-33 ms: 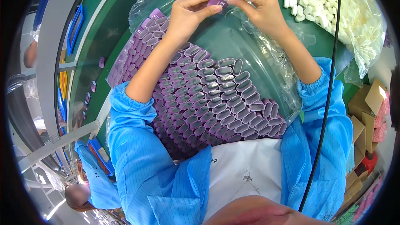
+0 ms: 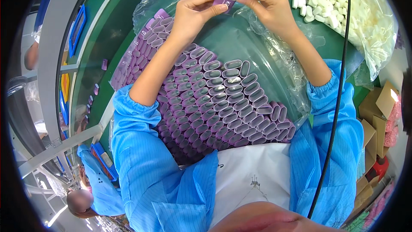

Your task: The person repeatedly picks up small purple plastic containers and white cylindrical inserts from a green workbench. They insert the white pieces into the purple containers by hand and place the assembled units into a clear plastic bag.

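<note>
Green tabletop (image 2: pixel 116 17) underlies purple casing (image 2: pixel 223 1) between hands (image 2: pixel 192 15).

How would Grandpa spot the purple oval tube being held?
Find the big block of purple, open-ended oval tubes mid-picture. Above it, the bare left hand grips one short, white-topped purple oval tube. Only it is hand-held; its neighbours sit packed together.

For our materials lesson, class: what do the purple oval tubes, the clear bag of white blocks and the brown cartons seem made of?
Purple tubes: probably plastic or coated metal; smooth, glinting. Clear bag: likely thin plastic film; glossy, see-through, crinkled. Cartons: apparently cardboard; matt brown, with folded flaps.
</note>
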A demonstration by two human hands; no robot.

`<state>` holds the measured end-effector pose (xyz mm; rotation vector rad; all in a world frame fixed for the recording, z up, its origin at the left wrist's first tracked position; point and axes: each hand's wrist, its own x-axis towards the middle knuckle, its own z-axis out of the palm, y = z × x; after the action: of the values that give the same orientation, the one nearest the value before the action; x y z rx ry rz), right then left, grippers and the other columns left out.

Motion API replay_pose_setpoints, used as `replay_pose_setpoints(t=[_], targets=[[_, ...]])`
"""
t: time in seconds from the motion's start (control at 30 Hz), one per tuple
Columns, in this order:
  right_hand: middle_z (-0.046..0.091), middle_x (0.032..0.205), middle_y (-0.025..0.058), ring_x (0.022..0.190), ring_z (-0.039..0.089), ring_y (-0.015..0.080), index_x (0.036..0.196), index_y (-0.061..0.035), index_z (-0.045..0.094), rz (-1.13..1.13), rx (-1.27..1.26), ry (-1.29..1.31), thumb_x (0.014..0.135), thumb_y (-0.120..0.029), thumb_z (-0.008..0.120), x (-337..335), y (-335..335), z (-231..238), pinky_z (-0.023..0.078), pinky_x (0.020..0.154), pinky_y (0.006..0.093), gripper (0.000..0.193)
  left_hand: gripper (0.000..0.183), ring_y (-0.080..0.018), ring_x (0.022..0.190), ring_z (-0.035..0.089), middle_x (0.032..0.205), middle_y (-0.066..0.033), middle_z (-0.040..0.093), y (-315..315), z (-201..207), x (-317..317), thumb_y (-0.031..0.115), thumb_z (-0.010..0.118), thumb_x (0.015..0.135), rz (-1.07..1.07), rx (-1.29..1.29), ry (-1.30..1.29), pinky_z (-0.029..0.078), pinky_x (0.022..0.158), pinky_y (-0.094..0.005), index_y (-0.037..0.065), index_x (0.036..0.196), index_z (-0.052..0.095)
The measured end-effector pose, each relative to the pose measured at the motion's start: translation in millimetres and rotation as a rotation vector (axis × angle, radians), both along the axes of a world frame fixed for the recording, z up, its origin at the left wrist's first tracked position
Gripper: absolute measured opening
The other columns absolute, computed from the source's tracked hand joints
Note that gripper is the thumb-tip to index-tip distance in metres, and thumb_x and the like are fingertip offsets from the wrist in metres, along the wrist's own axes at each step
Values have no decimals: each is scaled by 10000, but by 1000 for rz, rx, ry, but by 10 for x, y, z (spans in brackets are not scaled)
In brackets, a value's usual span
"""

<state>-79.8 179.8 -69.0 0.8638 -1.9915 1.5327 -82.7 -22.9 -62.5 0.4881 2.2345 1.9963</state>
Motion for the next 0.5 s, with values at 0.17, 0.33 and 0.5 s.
replay_pose_setpoints(t=[0.17, 0.33, 0.5], targets=[[708, 952, 73, 887, 676, 202, 925, -35, 710, -21, 60, -18, 796, -29, 677, 14, 40, -8, 536, 754, 270, 133, 315, -144, 909, 632, 1015, -97, 680, -33, -58, -45, 56, 746, 786, -69, 75, -74, 503, 837, -273, -25, 1082, 672], [707, 953, 71, 851, 680, 201, 940, -41, 710, -20, 113, 128, 788, -9, 676, 8, 11, -56, 539, 746, 278, 159, 337, -156, 970, 608, 1074, -94, 656, -58, -41, -42, 64, 687, 842, -139, 168, -227, 469, 895, -291, -49, 1152, 621], [698, 970, 82, 855, 673, 205, 980, -28, 692, 17, 54, 5, 795, -10, 668, 15, 49, 5, 538, 757, 293, 188, 318, -130, 947, 600, 1034, -67, 662, -107, 60, -88, 92, 684, 848, -77, -6, -143, 456, 871, -264, -32, 1137, 636]])
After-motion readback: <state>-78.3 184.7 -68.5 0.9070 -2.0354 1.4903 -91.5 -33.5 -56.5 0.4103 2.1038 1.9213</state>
